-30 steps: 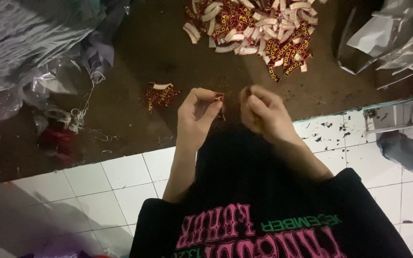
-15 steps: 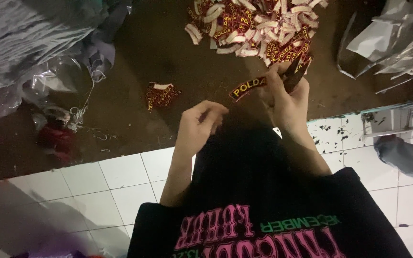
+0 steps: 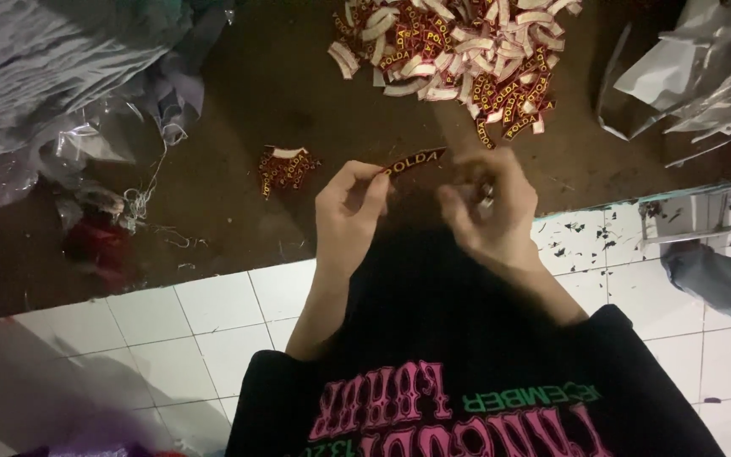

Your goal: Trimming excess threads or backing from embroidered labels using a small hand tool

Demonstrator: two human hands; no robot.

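My left hand (image 3: 347, 213) pinches one end of a curved dark-red embroidered patch (image 3: 416, 159) with yellow lettering, held just above the brown mat. My right hand (image 3: 488, 211) is beside it, fingers curled around a small metal tool (image 3: 486, 196) that is partly hidden and blurred. A large heap of the same patches (image 3: 454, 59), some turned white side up, lies farther away. A small pile of patches (image 3: 288, 167) sits to the left of my left hand.
Crumpled clear plastic bags (image 3: 704, 76) lie at the far right. Grey fabric and plastic wrap (image 3: 52, 76) are bunched at the far left, with loose threads (image 3: 141, 203). White floor tiles (image 3: 205, 313) border the mat. My black printed shirt fills the near foreground.
My right hand fetched a patch from the heap and drew back toward me. My left hand now pinches that patch, and my right hand has curled shut beside it.
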